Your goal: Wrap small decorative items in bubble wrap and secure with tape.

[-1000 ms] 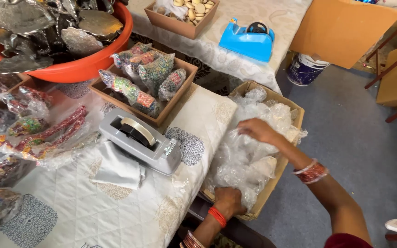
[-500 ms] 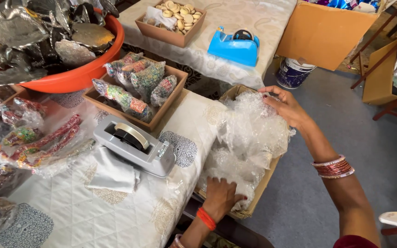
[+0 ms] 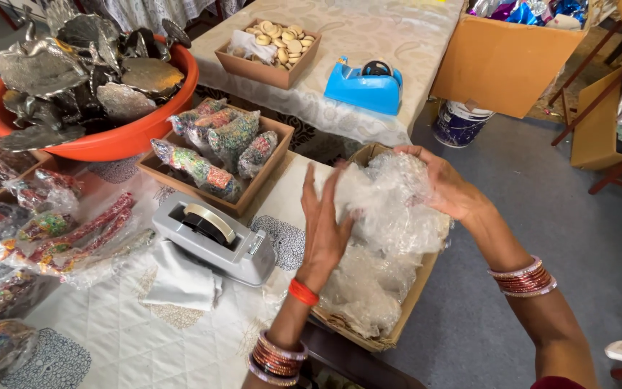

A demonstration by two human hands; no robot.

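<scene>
Two hands: both on one bundle of clear plastic bags (image 3: 390, 194)
Grey tape dispenser (image 3: 214, 238): at 9 o'clock of left hand
Left hand (image 3: 323, 223): flat, fingers spread, pressing bundle's 9 o'clock side
Bundle: above cardboard box (image 3: 404, 317)
Right hand (image 3: 444, 187): clenched on bundle, 3 o'clock side

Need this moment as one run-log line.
left hand: open, flat against clear plastic bags | right hand: gripping same bags | bags above cardboard box | grey tape dispenser beside
</scene>
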